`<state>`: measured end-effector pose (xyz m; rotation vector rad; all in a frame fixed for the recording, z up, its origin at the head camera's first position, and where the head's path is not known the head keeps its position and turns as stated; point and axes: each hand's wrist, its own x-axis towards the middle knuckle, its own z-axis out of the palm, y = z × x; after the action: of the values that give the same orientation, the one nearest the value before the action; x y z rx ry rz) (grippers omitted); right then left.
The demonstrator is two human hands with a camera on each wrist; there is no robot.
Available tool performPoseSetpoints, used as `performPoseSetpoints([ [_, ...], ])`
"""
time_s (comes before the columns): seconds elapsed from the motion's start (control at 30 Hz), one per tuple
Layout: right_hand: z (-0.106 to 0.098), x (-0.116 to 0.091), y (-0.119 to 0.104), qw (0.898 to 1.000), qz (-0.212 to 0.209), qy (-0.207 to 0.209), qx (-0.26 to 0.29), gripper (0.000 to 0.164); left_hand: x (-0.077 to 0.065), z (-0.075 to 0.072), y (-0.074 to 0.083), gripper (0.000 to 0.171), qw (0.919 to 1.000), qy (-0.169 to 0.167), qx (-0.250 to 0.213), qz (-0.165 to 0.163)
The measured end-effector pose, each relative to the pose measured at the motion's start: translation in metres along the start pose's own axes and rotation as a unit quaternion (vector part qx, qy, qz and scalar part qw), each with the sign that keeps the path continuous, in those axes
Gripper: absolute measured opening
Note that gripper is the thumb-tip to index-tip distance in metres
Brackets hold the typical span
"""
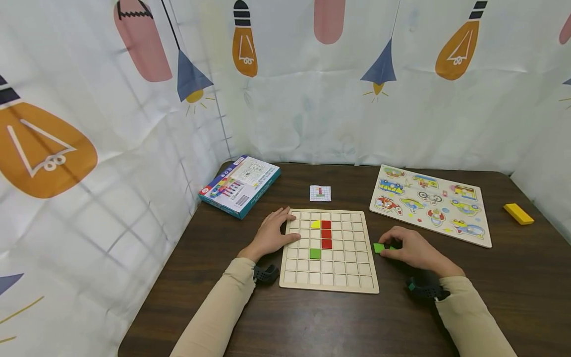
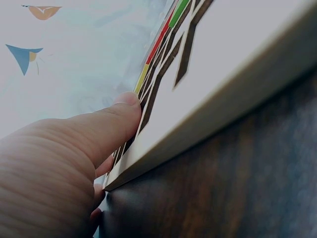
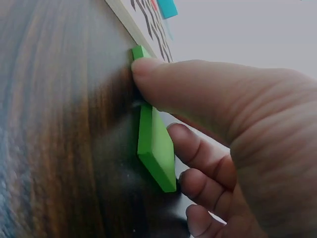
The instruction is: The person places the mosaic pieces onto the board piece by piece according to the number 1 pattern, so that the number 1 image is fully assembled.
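Just beside the right edge of the grid board [image 1: 340, 267], the right grip [image 1: 415, 252] is nearly closed, with thumb and forefinger pinching one green tile [image 1: 378, 248]; whether this tile is clear of the table [image 1: 308, 322] cannot be told. A second green tile [image 3: 162, 151] lies by the other, curled fingers. Good handling calls for a light pinch on opposite edges, leaving the underside free, and for a lift that does not drag the neighbouring tile along. A level tile, its sides turned parallel to the grid lines, should seat more easily in a cell than a tilted one.

At the opposite edge, the left grip [image 1: 273, 232] is loosely spread, its thumb resting on the board's face; gentle pressure there should steady the board without crossing the filled cells. These hold a column of three red tiles [image 1: 326, 234], a yellow piece [image 1: 316, 224] left of the top one, and a placed green square [image 1: 314, 254] diagonally below the lowest. Beyond the far edge, the small pattern card [image 1: 320, 193] lies unobstructed, best left so for checking cells.
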<state>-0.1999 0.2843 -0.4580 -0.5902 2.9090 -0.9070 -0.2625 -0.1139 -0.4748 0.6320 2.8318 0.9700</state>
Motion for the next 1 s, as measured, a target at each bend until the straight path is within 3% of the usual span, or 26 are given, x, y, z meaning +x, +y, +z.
performPoseSetpoints([
  [0.4, 0.008, 0.004, -0.002, 0.998, 0.020, 0.052, -0.007, 0.021, 0.001, 0.001, -0.001, 0.062, 1.0000, 0.005, 0.001, 0.004],
  [0.6, 0.017, 0.008, -0.008, 0.997, 0.004, 0.080, -0.001, 0.019, 0.001, 0.001, -0.001, 0.062, 1.0000, 0.001, 0.002, 0.002],
  [1.0, 0.025, 0.012, -0.020, 0.996, -0.008, 0.082, 0.018, 0.019, 0.002, 0.001, -0.002, 0.063, 1.0000, 0.001, 0.002, -0.002],
])
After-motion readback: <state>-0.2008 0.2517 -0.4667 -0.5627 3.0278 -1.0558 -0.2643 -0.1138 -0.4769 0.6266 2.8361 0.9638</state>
